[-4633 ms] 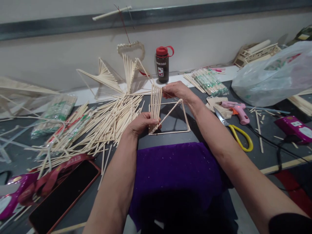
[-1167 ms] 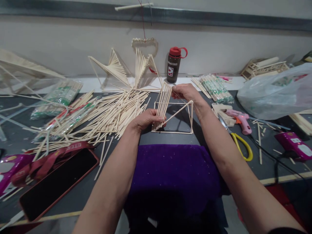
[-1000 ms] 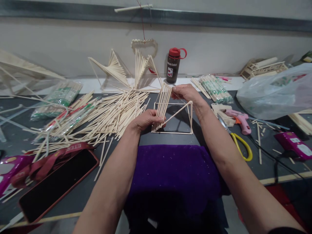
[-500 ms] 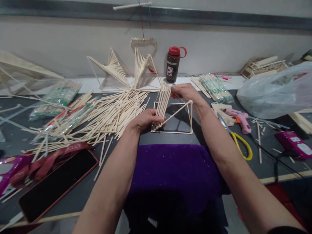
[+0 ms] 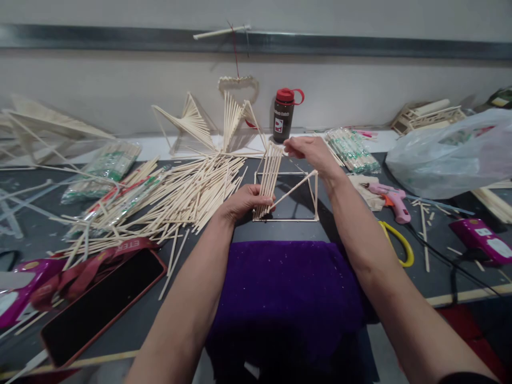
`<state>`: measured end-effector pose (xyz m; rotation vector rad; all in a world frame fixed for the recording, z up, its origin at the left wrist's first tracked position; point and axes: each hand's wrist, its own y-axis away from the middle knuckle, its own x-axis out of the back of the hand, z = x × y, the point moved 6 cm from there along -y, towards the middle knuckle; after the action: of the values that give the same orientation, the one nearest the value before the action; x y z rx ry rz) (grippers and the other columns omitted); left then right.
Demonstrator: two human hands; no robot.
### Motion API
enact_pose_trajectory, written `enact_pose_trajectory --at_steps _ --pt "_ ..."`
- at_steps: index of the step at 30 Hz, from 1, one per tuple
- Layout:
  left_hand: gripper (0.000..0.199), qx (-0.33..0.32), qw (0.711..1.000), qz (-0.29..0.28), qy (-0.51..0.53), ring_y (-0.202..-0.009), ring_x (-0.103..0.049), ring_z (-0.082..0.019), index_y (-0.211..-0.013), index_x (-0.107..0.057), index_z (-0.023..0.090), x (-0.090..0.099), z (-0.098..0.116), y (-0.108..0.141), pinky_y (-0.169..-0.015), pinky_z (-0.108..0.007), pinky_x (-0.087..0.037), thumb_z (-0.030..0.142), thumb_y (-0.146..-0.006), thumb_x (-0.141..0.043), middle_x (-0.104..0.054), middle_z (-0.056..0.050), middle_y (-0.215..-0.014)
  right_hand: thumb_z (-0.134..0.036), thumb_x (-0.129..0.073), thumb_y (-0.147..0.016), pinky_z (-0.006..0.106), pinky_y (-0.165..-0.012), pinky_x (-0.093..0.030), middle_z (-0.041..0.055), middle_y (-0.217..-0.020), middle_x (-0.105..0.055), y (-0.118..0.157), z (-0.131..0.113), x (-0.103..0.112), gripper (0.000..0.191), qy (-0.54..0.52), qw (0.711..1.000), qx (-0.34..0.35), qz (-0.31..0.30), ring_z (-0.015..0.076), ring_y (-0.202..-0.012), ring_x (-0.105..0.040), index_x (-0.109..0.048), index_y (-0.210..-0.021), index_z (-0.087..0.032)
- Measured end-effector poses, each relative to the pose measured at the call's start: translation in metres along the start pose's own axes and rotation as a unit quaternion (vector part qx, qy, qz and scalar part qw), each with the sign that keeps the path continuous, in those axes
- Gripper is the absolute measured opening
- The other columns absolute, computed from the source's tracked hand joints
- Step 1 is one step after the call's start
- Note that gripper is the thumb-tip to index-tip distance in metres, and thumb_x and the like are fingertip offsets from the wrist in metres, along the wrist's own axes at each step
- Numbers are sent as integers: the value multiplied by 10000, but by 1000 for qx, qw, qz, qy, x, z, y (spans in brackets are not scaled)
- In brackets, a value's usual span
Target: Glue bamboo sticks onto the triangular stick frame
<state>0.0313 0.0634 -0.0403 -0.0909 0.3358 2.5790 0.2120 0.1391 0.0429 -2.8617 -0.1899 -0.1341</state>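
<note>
A small frame of thin wooden sticks [image 5: 296, 220] stands on the dark table before me, with a slanted row of sticks [image 5: 270, 170] fixed side by side on its left. My left hand [image 5: 251, 200] is closed around the lower end of this row, thumb in front. Just right of the row's upper end is my right hand [image 5: 306, 149], fingers drawn together; whether anything tiny is between them I cannot make out. One diagonal stick [image 5: 296, 189] runs up to the frame's right corner.
Loose sticks [image 5: 200, 186] lie heaped on the left, near a phone [image 5: 104, 304]. A bottle [image 5: 284, 114] and finished stick models [image 5: 188, 125] stand along the wall. On the right are a pink glue gun [image 5: 390, 198], yellow-handled scissors [image 5: 406, 250] and a plastic bag [image 5: 452, 154].
My right hand has drawn slightly away from the upper end of the stick row, fingers pinched. My left hand keeps its hold. The whole view has shifted a little.
</note>
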Motion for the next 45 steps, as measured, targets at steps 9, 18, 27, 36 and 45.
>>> enact_pose_trajectory --at_steps 9,18,27,36,45 --pt "238 -82 992 90 30 -591 -621 -133 -801 -675 118 -2 9 -6 -570 -246 -463 259 -631 -763 -687 -48 -673 -371 -682 -776 178 -443 -406 -55 -617 -526 15 -54 69 234 -76 963 111 233 48 -470 -496 -522 -726 -208" --pt "317 -97 985 128 66 -587 -619 -135 -818 -675 113 4 7 -8 -565 -244 -461 290 -586 -798 -687 -43 -669 -462 -546 -859 196 -325 -233 -48 -556 -399 45 -113 91 355 -114 957 155 218 62 -401 -373 -399 -638 -225" --pt "335 -99 979 149 98 -576 -614 -136 -801 -673 116 3 2 -13 -551 -245 -453 303 -561 -813 -683 -46 -661 -587 -580 -816 195 -306 -218 -68 -468 -330 67 -38 51 518 10 994 17 104 49 -349 -296 -337 -552 -214" --pt "325 -93 986 114 74 -582 -621 -137 -814 -679 112 0 3 -11 -559 -244 -460 301 -583 -808 -690 -52 -681 -298 -671 -737 172 -389 -322 -36 -535 -541 29 -55 59 186 90 990 50 92 49 -425 -438 -569 -654 -166" --pt "291 -94 989 102 55 -586 -624 -142 -795 -680 104 -3 6 -9 -563 -245 -464 269 -584 -794 -684 -55 -672 -281 -695 -725 238 -479 -368 6 -511 -583 -30 -40 29 149 225 972 -42 -55 82 -467 -443 -706 -685 -138"
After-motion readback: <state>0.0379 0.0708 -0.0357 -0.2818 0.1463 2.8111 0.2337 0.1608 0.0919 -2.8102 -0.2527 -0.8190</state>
